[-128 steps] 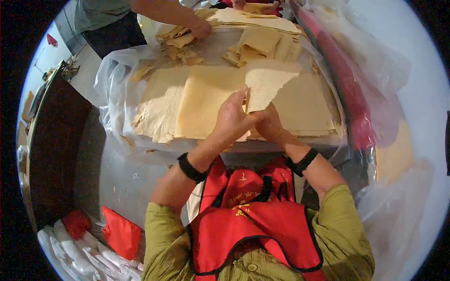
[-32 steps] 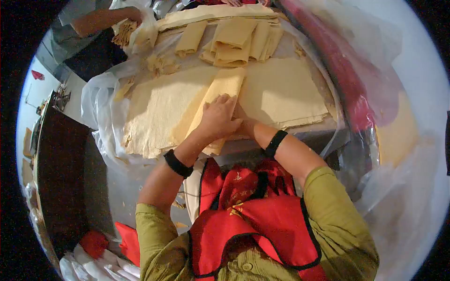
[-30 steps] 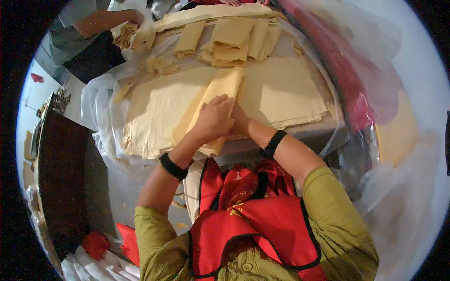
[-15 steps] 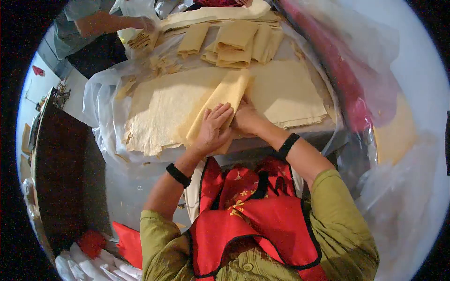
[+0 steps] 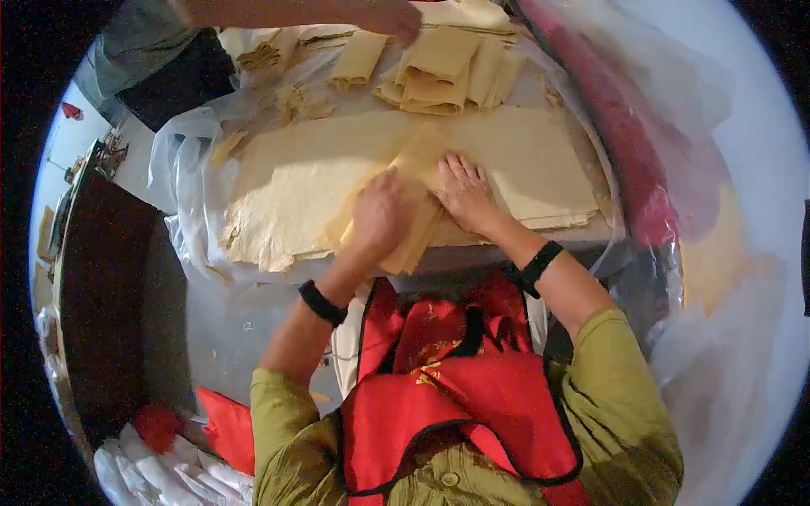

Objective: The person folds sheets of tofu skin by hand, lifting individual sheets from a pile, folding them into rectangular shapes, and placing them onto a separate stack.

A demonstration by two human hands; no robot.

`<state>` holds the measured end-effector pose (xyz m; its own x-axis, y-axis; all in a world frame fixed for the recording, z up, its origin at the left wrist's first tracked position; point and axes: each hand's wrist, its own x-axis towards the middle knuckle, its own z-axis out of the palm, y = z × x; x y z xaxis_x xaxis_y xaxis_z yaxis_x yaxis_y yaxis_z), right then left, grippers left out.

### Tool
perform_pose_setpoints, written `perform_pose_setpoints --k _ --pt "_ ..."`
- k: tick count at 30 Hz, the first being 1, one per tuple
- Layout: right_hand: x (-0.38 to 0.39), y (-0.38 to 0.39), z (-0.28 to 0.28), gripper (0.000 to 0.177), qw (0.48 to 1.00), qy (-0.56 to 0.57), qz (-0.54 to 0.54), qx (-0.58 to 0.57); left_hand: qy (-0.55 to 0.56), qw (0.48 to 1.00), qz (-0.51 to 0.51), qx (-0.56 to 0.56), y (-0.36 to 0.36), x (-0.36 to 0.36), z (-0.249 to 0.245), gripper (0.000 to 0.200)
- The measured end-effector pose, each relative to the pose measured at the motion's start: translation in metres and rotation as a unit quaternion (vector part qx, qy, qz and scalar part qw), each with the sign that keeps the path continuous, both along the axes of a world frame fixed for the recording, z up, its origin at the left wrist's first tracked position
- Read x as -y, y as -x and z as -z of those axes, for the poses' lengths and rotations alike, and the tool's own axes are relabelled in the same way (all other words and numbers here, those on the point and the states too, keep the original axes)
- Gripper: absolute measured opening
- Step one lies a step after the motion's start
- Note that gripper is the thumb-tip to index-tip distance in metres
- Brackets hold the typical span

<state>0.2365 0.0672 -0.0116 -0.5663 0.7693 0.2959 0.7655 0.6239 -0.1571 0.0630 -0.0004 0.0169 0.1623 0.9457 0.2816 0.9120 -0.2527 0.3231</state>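
A folded tan sheet (image 5: 413, 156) lies slantwise on a wide stack of pale yellow sheets (image 5: 304, 177). On the left side of the folded sheet is my left hand (image 5: 381, 211), with its fingers curled and smeared by motion; what is under them is hidden. My right hand (image 5: 468, 194) lies flat, fingers spread, at the right edge of the folded sheet and on the stack beside it. Beyond the stack are several folded tan bundles (image 5: 439, 67), and a smaller folded piece (image 5: 359, 59) left of them.
Another person's arm (image 5: 295, 12) reaches in from the top left above the far bundles. Clear plastic (image 5: 190, 169) drapes the table's left side. A red, plastic-covered strip (image 5: 624, 143) runs along the right. A dark panel (image 5: 105, 295) stands at the left.
My right hand has come out from beside the fold and now lies flat. My left hand has curled and risen slightly. The folded sheet looks wider. The other person's arm has reached further right.
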Motion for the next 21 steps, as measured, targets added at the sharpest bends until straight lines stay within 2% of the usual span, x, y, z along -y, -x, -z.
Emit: perform_pose_setpoints --k 2,5,8,10,11,13,14,16,19,21 --pt "-0.006 -0.003 0.007 0.055 1.000 -0.025 -0.003 -0.012 0.013 0.996 -0.077 0.037 0.009 -0.022 -0.006 0.030" --pt "-0.003 -0.002 0.008 0.060 0.998 -0.024 -0.003 -0.060 0.103 0.985 -0.124 0.060 0.017 -0.045 -0.010 0.035" --pt "0.001 -0.006 0.003 0.070 0.985 0.004 0.026 -0.173 0.275 0.936 -0.084 0.205 0.024 -0.057 -0.009 0.037" --pt "0.005 -0.013 0.002 0.076 0.966 0.033 0.075 -0.247 0.283 0.858 -0.064 0.424 0.028 -0.049 0.002 0.031" --pt "0.006 -0.017 0.001 0.077 0.934 0.115 0.072 -0.331 0.282 0.801 -0.052 0.525 0.030 -0.045 0.008 0.028" --pt "0.011 -0.022 -0.009 0.079 0.830 0.269 0.062 -0.485 0.269 0.696 -0.028 0.665 0.031 -0.035 0.008 0.023" --pt "0.015 -0.021 -0.014 0.074 0.805 0.325 0.070 -0.492 0.259 0.634 -0.017 0.728 0.030 -0.030 0.007 0.021" --pt "0.021 -0.011 -0.031 0.064 0.746 0.432 0.079 -0.500 0.246 0.619 -0.016 0.745 0.025 -0.022 -0.006 0.020" --pt "0.012 0.000 -0.024 0.048 0.748 0.442 -0.060 -0.491 0.231 0.603 -0.024 0.764 0.017 -0.025 -0.012 0.021" --pt "0.009 -0.001 -0.024 0.040 0.705 0.467 -0.062 -0.530 0.228 0.595 -0.031 0.770 0.013 -0.028 -0.013 0.021"
